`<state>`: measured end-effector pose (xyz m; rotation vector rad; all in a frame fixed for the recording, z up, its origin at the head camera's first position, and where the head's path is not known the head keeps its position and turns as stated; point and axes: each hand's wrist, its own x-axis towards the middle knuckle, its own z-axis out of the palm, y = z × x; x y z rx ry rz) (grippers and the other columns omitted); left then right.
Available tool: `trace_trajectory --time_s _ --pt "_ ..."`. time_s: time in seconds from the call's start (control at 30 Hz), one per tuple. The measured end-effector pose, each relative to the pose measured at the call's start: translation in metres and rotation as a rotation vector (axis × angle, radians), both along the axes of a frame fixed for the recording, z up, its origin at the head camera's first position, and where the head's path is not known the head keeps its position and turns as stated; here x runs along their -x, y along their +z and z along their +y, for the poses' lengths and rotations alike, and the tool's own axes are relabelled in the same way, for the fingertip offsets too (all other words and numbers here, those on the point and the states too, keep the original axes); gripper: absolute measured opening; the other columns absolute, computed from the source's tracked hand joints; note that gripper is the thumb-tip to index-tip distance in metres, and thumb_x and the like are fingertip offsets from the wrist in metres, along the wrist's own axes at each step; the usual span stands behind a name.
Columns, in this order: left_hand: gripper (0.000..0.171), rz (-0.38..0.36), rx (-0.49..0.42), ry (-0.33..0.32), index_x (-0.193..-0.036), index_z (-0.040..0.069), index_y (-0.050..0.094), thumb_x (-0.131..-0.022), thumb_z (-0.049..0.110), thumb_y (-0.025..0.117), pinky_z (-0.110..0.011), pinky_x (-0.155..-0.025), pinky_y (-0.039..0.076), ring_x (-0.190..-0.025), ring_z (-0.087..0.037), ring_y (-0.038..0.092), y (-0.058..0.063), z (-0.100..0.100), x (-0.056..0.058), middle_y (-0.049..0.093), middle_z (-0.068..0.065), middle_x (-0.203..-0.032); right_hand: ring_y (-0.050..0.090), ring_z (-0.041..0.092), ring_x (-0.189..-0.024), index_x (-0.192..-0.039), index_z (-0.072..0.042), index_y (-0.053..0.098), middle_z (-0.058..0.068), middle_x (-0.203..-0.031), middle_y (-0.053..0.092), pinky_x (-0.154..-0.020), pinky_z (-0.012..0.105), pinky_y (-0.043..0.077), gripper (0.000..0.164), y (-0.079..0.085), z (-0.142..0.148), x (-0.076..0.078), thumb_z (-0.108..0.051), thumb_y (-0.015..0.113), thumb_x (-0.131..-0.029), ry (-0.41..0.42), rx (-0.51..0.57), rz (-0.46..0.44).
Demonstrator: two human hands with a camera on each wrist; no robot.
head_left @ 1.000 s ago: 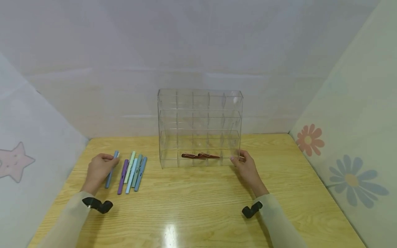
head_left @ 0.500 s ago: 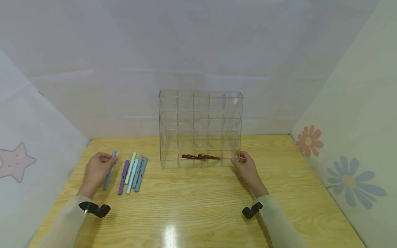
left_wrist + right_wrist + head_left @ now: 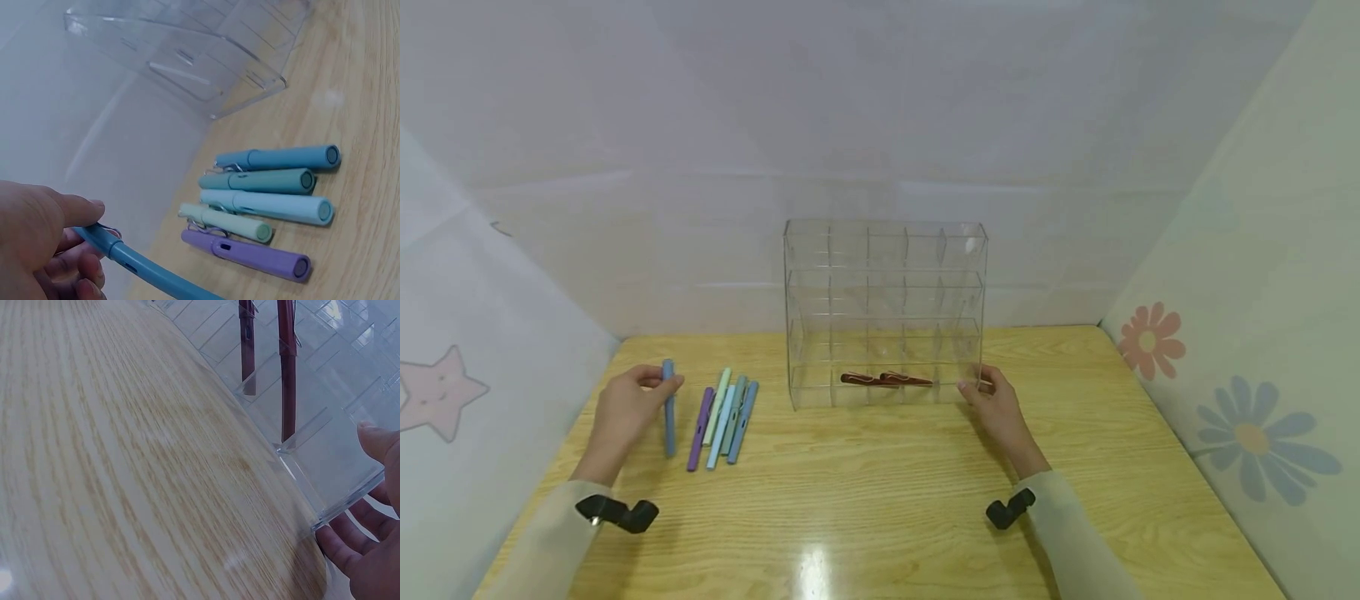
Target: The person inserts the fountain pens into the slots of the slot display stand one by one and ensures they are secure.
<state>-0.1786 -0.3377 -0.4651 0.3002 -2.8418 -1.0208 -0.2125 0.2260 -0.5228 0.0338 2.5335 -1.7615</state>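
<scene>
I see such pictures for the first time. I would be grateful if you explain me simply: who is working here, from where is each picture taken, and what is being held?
There is no robot here: one person works with a bare left hand and right hand. The wide picture looks forward and down from the head; the two smaller ones look from the left and right wrist at each hand's work. On the table lie five pens, close together: purple, pale green, light blue, grey-green and blue. Farther right stands a clear rack with many compartments, and two dark red pens lie in its lowest row. The left hand pinches another blue pen near its clip end. The right hand grips the rack's lower right corner.
</scene>
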Motion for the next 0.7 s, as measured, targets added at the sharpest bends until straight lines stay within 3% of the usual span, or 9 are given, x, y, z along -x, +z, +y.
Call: trace_trajectory --time_s 0.17,0.27,0.43,0.57,0.7 --pt "0.06 0.008 -0.006 -0.021 -0.134 -0.002 0.063 -0.107 0.051 0.059 -0.03 -0.057 0.052 -0.077 -0.02 0.068 0.014 0.008 -0.003 0.064 -0.029 -0.131 0.05 0.038 -0.143 -0.16 -0.004 0.04 0.02 -0.165 0.041 -0.11 0.047 0.053 0.068 -0.001 0.001 0.002 -0.041 0.065 -0.108 0.002 0.006 -0.007" --pt "0.062 0.026 -0.008 -0.041 -0.135 -0.002 0.062 -0.107 0.054 0.059 -0.029 -0.058 0.054 -0.078 -0.019 0.07 0.022 0.013 -0.006 0.063 -0.029 -0.134 0.05 0.038 -0.143 -0.16 -0.004 0.04 0.019 -0.165 0.041 -0.11 0.048 0.052 0.069 -0.001 0.002 0.002 -0.041 0.065 -0.107 0.003 0.013 -0.006" --pt "0.062 0.062 0.001 -0.065 -0.136 -0.002 0.062 -0.107 0.053 0.06 -0.031 -0.051 0.048 -0.07 -0.014 0.066 0.035 0.023 -0.009 0.066 -0.029 -0.13 0.051 0.038 -0.143 -0.16 -0.004 0.04 0.02 -0.165 0.041 -0.11 0.048 0.053 0.071 -0.002 0.003 0.002 -0.043 0.066 -0.107 0.003 0.008 -0.001" --pt "0.058 0.082 0.022 -0.065 -0.129 0.001 0.064 -0.106 0.054 0.062 -0.033 -0.045 0.041 -0.06 -0.013 0.058 0.043 0.028 -0.011 0.072 -0.02 -0.101 0.051 0.039 -0.143 -0.16 -0.002 0.039 0.021 -0.165 0.041 -0.109 0.047 0.054 0.071 -0.002 0.003 0.003 -0.042 0.065 -0.107 0.006 0.003 0.002" --pt "0.058 0.067 0.003 -0.054 -0.126 0.003 0.064 -0.105 0.057 0.062 -0.033 -0.046 0.042 -0.062 -0.012 0.058 0.051 0.034 -0.013 0.07 -0.009 -0.084 0.051 0.038 -0.143 -0.16 -0.003 0.039 0.021 -0.164 0.041 -0.109 0.049 0.053 0.07 -0.001 0.003 0.002 -0.041 0.066 -0.107 0.01 0.012 -0.006"
